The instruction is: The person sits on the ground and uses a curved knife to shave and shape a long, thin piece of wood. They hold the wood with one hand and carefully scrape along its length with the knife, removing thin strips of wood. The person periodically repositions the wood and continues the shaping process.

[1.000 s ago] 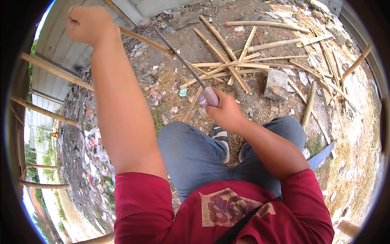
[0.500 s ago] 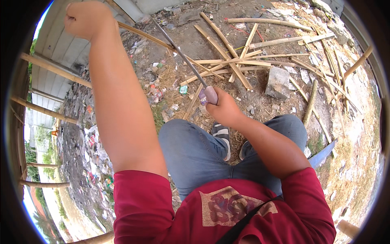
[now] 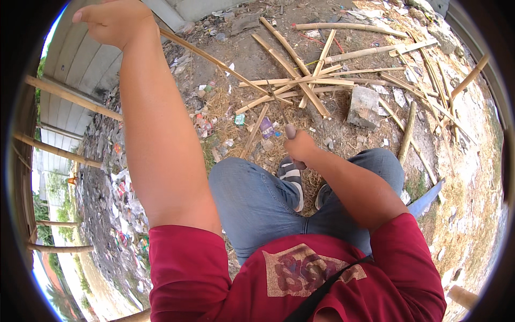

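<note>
High at the upper left, my left hand is raised, fingers curled and partly cut off by the picture's edge. A long split bamboo strip runs from behind its wrist down to the pile on the ground; the hand seems closed on it, though the grip itself is hidden. My right hand, over my knees, is closed round the grey handle of a long knife. Its narrow blade points away from me and looks thin and foreshortened, near the strip's lower end.
Crossed split bamboo pieces lie ahead, beside a concrete block. More bamboo poles lie to the right. A blue flat blade-like piece shows by my right elbow. Litter covers the ground at left, near a grey wall.
The knife's blade has swung and now looks much shorter, its handle lower in view. My right hand has dropped slightly toward me. The left hand has turned a little and shifted up.
</note>
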The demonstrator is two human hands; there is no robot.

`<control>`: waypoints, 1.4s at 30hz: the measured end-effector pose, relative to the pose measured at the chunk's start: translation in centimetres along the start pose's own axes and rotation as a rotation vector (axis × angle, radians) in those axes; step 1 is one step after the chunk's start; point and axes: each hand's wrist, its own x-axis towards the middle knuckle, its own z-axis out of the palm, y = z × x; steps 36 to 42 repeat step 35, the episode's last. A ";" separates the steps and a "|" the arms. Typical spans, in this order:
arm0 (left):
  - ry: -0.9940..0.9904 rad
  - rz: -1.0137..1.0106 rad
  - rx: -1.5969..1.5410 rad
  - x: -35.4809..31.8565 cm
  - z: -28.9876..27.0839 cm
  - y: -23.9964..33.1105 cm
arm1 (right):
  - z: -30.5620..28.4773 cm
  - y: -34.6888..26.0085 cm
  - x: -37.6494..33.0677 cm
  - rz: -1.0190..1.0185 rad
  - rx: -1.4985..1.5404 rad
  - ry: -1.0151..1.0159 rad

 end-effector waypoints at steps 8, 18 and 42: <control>-0.056 0.158 0.032 0.3 -1.2 -0.7 | -2.5 -5.8 -3.5 -0.295 0.300 0.121; 0.023 0.148 0.039 -0.2 -0.6 -0.7 | -1.4 -6.4 -7.3 -0.519 0.332 -0.047; -0.388 0.331 -0.197 1.3 -0.9 -2.2 | -6.1 -5.5 -5.5 -0.428 0.460 0.044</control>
